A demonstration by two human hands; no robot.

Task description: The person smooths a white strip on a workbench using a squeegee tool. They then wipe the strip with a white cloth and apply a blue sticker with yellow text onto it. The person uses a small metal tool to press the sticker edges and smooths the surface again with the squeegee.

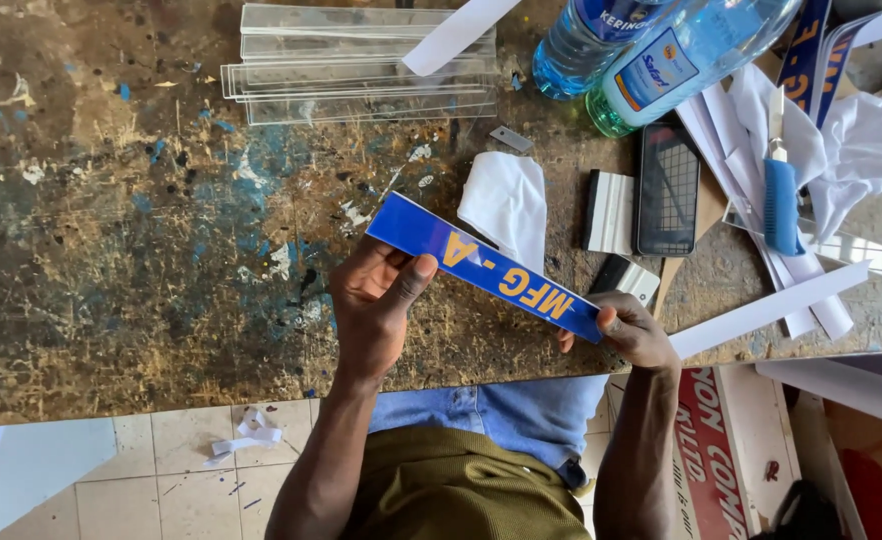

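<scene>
We note a worn, paint-spattered wooden workbench (141, 250) with clutter along its far and right sides. A stack of clear acrylic strips (361, 65) lies at the far edge, a white paper strip (456, 32) resting across its right end. To the right lie two clear plastic water bottles (651, 50) on their sides, touching each other; we cannot tell how full they are. Below them sit a black smartphone (667, 188), a white felt-edged squeegee (611, 212) just beside it, a blue-handled utility knife (781, 195) on loose white backing sheets (861, 140), and a folded white cloth (506, 205).

The long blue sign strip with yellow lettering (486, 268) is held above the near edge of the bench, tilted down to the right. The left hand (379, 305) grips its left portion, thumb pressed on the face. The right hand (636, 332) pinches the right end.
</scene>
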